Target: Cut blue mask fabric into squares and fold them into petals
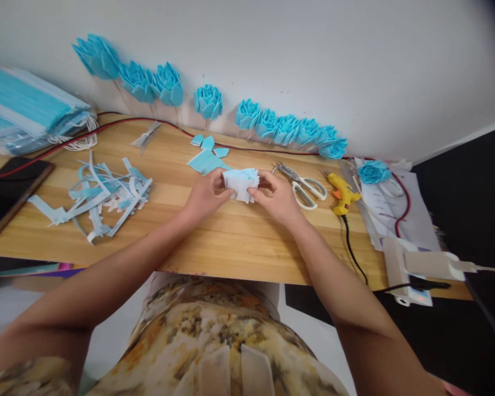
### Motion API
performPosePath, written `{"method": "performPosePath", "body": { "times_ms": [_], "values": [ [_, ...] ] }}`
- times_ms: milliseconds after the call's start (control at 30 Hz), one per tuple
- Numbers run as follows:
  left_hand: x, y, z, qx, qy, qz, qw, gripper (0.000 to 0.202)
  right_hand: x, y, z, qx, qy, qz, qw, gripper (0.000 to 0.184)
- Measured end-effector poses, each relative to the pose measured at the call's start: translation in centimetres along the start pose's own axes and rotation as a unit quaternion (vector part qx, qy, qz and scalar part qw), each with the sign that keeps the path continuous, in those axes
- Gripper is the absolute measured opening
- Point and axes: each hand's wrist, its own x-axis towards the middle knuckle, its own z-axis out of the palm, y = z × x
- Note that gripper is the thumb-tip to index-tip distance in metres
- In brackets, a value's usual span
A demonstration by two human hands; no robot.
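A small stack of pale blue and white fabric pieces point(241, 184) is held upright over the middle of the table. My left hand point(208, 193) pinches its left side, and my right hand point(275, 195) pinches its right side, both thumbs on the near face. Several blue cut pieces point(207, 161) lie just behind my left hand, one larger than the others. Beside my right hand rest scissors with white handles point(309, 190), their blades pointing away to the left. Further right lies a yellow glue gun point(342, 193) with a black cord.
Blue fabric flowers point(208, 102) on stems lean along the wall. Face masks point(28, 107) are stacked at the left, above a phone point(14, 190) and a heap of cut strips point(103, 195). A red-black cable point(127, 119) runs along the back. A power strip point(404, 272) sits at the right edge.
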Motion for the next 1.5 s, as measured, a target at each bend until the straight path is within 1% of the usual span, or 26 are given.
{"method": "performPosePath", "body": {
  "times_ms": [67, 133, 200, 267, 433, 500, 633, 733, 833, 867, 933, 1000, 1033, 1100, 1167, 1200, 1267, 1300, 1367, 1400, 1467, 1500],
  "values": [
    [-0.2, 0.2, -0.1, 0.098, 0.003, 0.013, 0.995, 0.035, -0.1, 0.1, 0.0, -0.035, -0.03, 0.0, 0.999, 0.03],
    [-0.3, 0.2, -0.2, 0.15, -0.003, 0.007, 0.989, 0.039, -0.1, 0.1, 0.1, -0.059, -0.064, 0.014, 0.996, 0.026],
    [-0.4, 0.2, -0.2, 0.153, -0.007, -0.003, 0.988, 0.04, -0.2, 0.0, 0.2, -0.07, -0.078, 0.026, 0.994, 0.025],
    [-0.4, 0.0, -0.1, 0.144, -0.009, -0.004, 0.99, 0.043, -0.2, -0.2, 0.1, -0.074, -0.077, 0.028, 0.994, 0.027],
    [-0.4, -0.1, 0.2, 0.109, -0.029, 0.012, 0.994, 0.049, -0.2, -0.4, 0.2, -0.093, -0.072, 0.002, 0.993, 0.04],
    [-0.4, 0.1, 0.2, 0.109, -0.029, 0.013, 0.994, 0.046, -0.2, -0.2, 0.3, -0.091, -0.067, -0.009, 0.994, 0.041],
    [-0.4, 0.6, 0.0, 0.139, -0.01, -0.008, 0.99, 0.025, -0.3, 0.3, 0.3, -0.072, -0.051, -0.026, 0.996, 0.03],
    [-0.4, 0.8, 0.0, 0.117, 0.003, -0.021, 0.993, 0.017, -0.2, 0.4, 0.2, -0.039, -0.025, -0.029, 0.998, 0.027],
    [-0.3, 0.7, 0.1, 0.061, 0.014, -0.034, 0.997, 0.019, -0.3, 0.2, 0.2, -0.005, -0.015, -0.019, 1.0, 0.036],
    [-0.3, 0.6, 0.2, 0.039, 0.015, -0.038, 0.998, 0.02, -0.3, 0.1, 0.3, -0.002, -0.02, -0.015, 1.0, 0.042],
    [-0.2, 0.5, 0.3, 0.009, 0.017, -0.042, 0.999, 0.021, -0.4, -0.3, 0.5, -0.005, -0.037, -0.012, 0.999, 0.061],
    [-0.3, 0.6, 0.3, 0.016, 0.016, -0.038, 0.999, 0.02, -0.6, -0.5, 0.8, -0.011, -0.05, -0.012, 0.999, 0.075],
    [-0.4, 0.7, 0.3, 0.032, 0.014, -0.033, 0.999, 0.019, -0.6, -0.6, 0.9, -0.015, -0.049, -0.011, 0.999, 0.076],
    [-0.5, 1.0, 0.3, 0.074, 0.012, -0.02, 0.997, 0.018, -0.6, -0.6, 1.0, -0.017, -0.029, -0.005, 0.999, 0.068],
    [-0.6, 1.2, 0.2, 0.089, 0.013, -0.015, 0.996, 0.017, -0.5, -0.4, 1.0, 0.004, -0.012, 0.001, 1.0, 0.054],
    [-0.5, 1.2, 0.1, 0.073, 0.014, -0.018, 0.997, 0.017, -0.4, -0.3, 1.0, 0.021, -0.01, 0.003, 1.0, 0.044],
    [-0.4, 1.2, 0.1, 0.006, 0.015, -0.032, 0.999, 0.017, -0.3, 0.0, 0.9, 0.058, -0.015, 0.009, 0.998, 0.023],
    [-0.3, 1.2, 0.1, -0.034, 0.014, -0.039, 0.999, 0.017, -0.2, 0.1, 0.9, 0.075, -0.019, 0.016, 0.997, 0.017],
    [-0.2, 1.2, 0.1, -0.098, 0.007, -0.048, 0.994, 0.021, -0.2, 0.2, 0.9, 0.106, -0.025, 0.031, 0.994, 0.017],
    [-0.2, 1.1, 0.0, -0.112, -0.002, -0.049, 0.992, 0.023, -0.2, 0.2, 0.9, 0.12, -0.025, 0.036, 0.992, 0.018],
    [-0.1, 1.1, -0.1, -0.098, -0.021, -0.042, 0.994, 0.023, -0.1, 0.3, 0.8, 0.13, -0.012, 0.036, 0.991, 0.018],
    [-0.1, 1.0, -0.2, -0.064, -0.026, -0.03, 0.997, 0.02, -0.1, 0.4, 0.8, 0.124, -0.004, 0.031, 0.992, 0.017]
  ]
}}
